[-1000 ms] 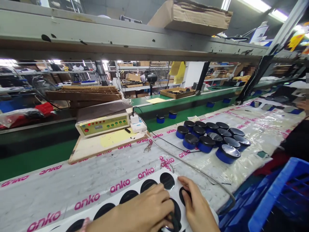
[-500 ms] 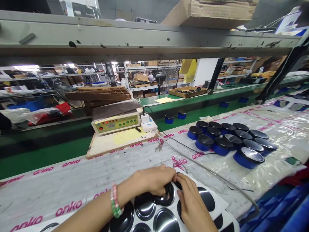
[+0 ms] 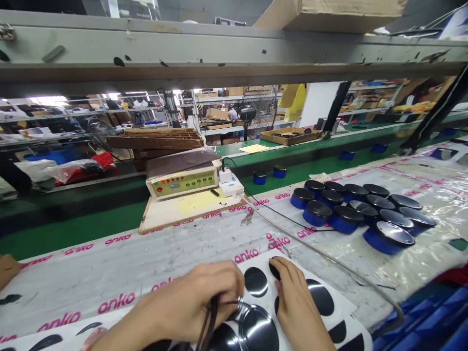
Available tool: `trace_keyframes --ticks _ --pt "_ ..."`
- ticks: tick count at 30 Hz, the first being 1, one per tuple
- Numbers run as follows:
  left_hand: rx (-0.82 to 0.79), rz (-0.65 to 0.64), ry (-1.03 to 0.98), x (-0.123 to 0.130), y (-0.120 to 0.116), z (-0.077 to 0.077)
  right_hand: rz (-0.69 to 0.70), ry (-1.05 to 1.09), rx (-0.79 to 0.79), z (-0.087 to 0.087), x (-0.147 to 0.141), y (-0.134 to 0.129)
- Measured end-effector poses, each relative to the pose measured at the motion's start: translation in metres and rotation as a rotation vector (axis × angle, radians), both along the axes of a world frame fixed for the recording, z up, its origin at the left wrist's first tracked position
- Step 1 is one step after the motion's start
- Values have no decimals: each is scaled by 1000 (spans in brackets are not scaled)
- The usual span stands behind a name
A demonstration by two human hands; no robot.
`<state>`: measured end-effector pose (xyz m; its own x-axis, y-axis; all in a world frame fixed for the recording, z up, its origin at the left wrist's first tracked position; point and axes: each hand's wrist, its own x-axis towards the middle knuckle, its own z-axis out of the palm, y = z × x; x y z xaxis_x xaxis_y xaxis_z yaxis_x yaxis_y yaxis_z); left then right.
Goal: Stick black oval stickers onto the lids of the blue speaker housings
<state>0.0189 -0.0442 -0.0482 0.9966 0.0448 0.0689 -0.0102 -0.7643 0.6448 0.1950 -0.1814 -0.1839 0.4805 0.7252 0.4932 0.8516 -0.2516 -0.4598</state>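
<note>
My left hand (image 3: 197, 302) covers part of the white sheet (image 3: 340, 307), which the bottom edge cuts off along with both wrists. What I pinch looks like a thin black ring, perhaps; it's blurred.

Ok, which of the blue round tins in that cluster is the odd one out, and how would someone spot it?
Start at the plastic-covered worktable and find the cluster of blue tins right of the beige control box. Take the nearest tin, at the cluster's front edge. It sits tilted, its shiny lid catching bright light.
</note>
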Motion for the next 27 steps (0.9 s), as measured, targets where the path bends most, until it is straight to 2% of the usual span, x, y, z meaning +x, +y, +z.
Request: trace_keyframes --ticks 1,3,7,11,13,16,18,21,23,27 --pt "7 4 71 -1 -7 -4 10 -21 -9 0 1 0" --pt "119 -17 187 7 -20 -16 20 -53 -19 -1 3 1" --pt "403 -132 197 45 -29 -39 8 -76 -25 1 3 1" --pt "423 -226 272 65 -23 -46 4 -84 -36 1 3 2" --pt "447 -237 239 59 -22 -45 6 -90 -33 0 4 2" --pt "430 -195 68 30 -20 -37 6 -106 -25 -3 6 1" --pt "278 -125 41 3 -15 -27 -3 -112 -30 -4 6 1" --pt "35 80 77 -25 -5 -14 -25 -115 -43 -2 3 2" --pt "-8 170 107 -27 0 -11 -20 -116 -38 1 -4 6" --pt "170 67 211 6 9 -21 63 -72 -23 4 -19 16"
